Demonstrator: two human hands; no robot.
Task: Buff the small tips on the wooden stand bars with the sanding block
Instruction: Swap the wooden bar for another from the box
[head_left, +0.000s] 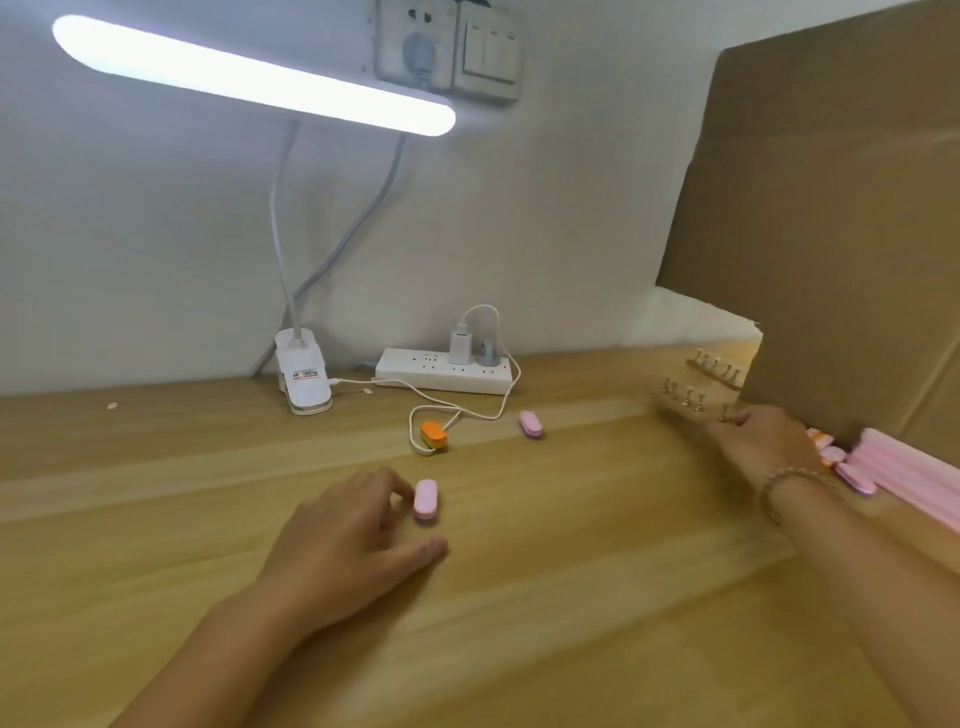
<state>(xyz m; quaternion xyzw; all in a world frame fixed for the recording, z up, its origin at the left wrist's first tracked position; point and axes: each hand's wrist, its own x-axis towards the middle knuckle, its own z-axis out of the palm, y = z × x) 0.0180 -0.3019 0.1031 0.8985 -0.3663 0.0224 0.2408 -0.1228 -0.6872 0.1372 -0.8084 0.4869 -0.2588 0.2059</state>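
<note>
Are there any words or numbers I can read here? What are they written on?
No text here can be read.
Sticker on the white lamp clip: dark print, too blurred to read.
Power strip: tiny marks by the sockets, too small to read.
Pink sanding block, orange block, cardboard: no writing shows.

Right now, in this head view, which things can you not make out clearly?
All in the head view:
- The near wooden stand bar is smeared by motion blur. Whether the right hand grips it or only touches it is unclear.
- The tips on the far bar are too small to judge.
- The pile of pink blocks is partly behind the right wrist, so it cannot be counted.
- The left hand is blurred, so contact with the pink sanding block is uncertain.
</note>
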